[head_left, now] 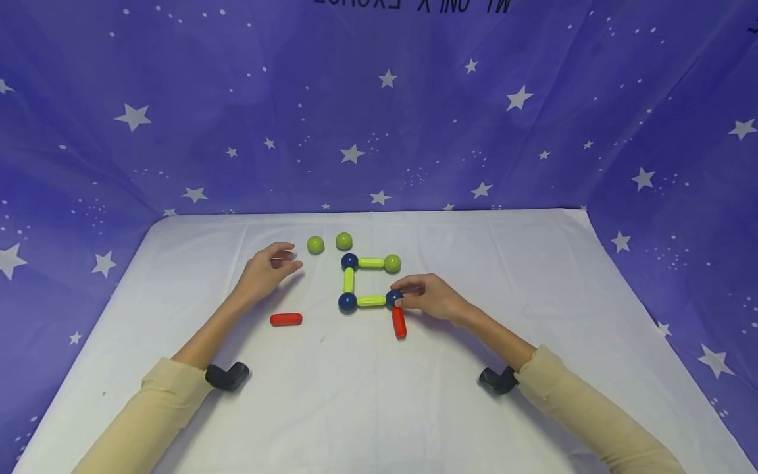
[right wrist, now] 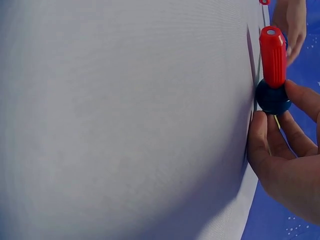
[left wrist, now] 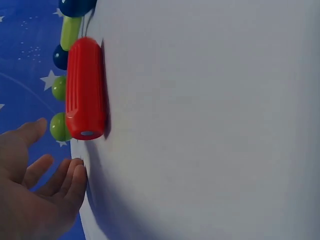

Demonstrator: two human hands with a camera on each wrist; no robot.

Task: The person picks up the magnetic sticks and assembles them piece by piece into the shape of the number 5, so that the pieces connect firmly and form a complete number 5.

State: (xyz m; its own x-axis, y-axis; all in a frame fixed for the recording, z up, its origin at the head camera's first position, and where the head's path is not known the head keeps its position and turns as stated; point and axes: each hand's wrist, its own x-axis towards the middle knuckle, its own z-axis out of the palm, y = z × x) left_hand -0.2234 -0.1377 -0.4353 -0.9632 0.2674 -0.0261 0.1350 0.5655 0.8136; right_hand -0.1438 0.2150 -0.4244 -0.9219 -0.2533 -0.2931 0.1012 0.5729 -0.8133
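My right hand (head_left: 433, 297) pinches a dark blue ball (right wrist: 272, 100) at the right front corner of a ball-and-rod shape. A red rod (head_left: 399, 324) sticks out from that ball towards me. The shape also has yellow-green rods (head_left: 372, 301), two more dark blue balls (head_left: 347, 303) and a green ball (head_left: 393, 263) at its far right end. My left hand (head_left: 262, 273) holds nothing, its fingers loosely bent, left of the shape. Closest to it are a loose green ball (head_left: 316, 245) and a loose red rod (head_left: 286, 319), seen large in the left wrist view.
A second loose green ball (head_left: 344, 241) lies behind the shape. Everything lies on a white cloth-covered table (head_left: 533, 276). A purple star-patterned curtain (head_left: 414, 118) stands along the back and both sides. Black wrist devices (head_left: 227, 376) sit at both sleeves.
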